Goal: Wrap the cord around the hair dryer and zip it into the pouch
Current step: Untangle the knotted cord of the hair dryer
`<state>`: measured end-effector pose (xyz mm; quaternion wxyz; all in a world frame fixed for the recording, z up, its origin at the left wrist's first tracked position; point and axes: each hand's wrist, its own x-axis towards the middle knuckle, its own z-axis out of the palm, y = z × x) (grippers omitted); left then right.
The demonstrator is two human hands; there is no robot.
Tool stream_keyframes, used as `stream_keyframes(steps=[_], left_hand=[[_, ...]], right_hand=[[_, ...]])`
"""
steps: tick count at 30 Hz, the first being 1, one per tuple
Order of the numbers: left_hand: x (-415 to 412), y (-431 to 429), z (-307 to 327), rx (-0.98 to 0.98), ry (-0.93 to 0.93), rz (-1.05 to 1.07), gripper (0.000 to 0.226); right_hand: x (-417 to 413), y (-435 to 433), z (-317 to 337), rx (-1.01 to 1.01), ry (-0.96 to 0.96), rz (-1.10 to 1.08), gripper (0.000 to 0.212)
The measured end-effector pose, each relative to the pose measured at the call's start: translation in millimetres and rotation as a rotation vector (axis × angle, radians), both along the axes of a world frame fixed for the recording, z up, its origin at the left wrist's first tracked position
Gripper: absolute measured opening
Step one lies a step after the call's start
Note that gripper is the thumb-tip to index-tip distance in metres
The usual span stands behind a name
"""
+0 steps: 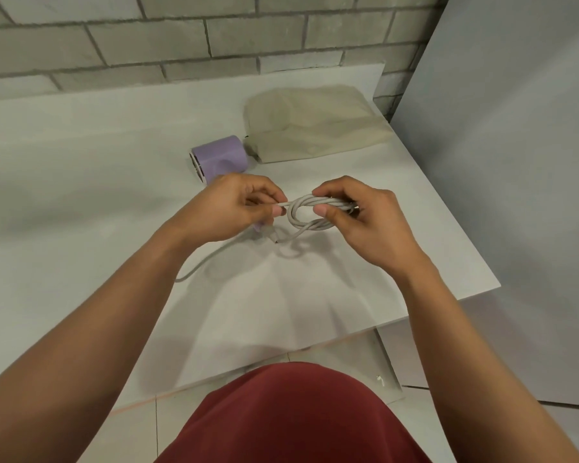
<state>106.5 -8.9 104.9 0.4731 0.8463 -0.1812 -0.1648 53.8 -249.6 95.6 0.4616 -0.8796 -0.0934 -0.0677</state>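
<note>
1. Your left hand (238, 208) pinches a single strand of the grey cord (301, 228) between thumb and forefinger; the other fingers are curled in.
2. Your right hand (358, 218) grasps the coiled part of the cord, with the thumb on the near side and the fingers curled over the far side. Several loops are bunched together in that grip.
3. Both hands are raised above the table (81, 162), close together, with the coil between them.
4. One loose run of cord drops from under the left hand and curves along the table toward the near left.
5. The purple hair dryer (224, 153) lies on the table just beyond your left hand, with the barrel's open end facing left. Its handle is mostly hidden by the hand (a bit of purple shows below the knuckles).
6. The beige pouch (315, 128) lies flat at the far right of the table, just beside the dryer. I can't tell whether they touch, or whether the zip is open.
7. A grey block wall (147, 45) runs behind the table and a pale panel (515, 128) stands at the right. Your red shirt (291, 416) fills the near edge.
</note>
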Motion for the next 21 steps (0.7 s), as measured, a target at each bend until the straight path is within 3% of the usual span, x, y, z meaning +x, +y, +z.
stream_keyframes(steps=[6, 11, 14, 18, 21], left_hand=[[2, 4, -6, -0.045, 0.032, -0.071, 0.020], [-5, 7, -6, -0.160, 0.148, -0.182, 0.028], [-9, 7, -7, -0.227, 0.230, -0.141, 0.027], [-17, -8, -14, -0.166, 0.109, 0.024, 0.019], [-19, -11, -14, -0.153, 0.144, 0.038, 0.019]], right_hand=[[0, 5, -7, 0.257, 0.068, -0.001, 0.017], [2, 9, -13, 0.305, 0.096, -0.003, 0.015], [1, 12, -16, 0.247, 0.086, -0.007, 0.016], [3, 21, -17, 0.113, 0.056, -0.038, 0.017], [5, 22, -17, -0.264, -0.271, -0.049, 0.020]])
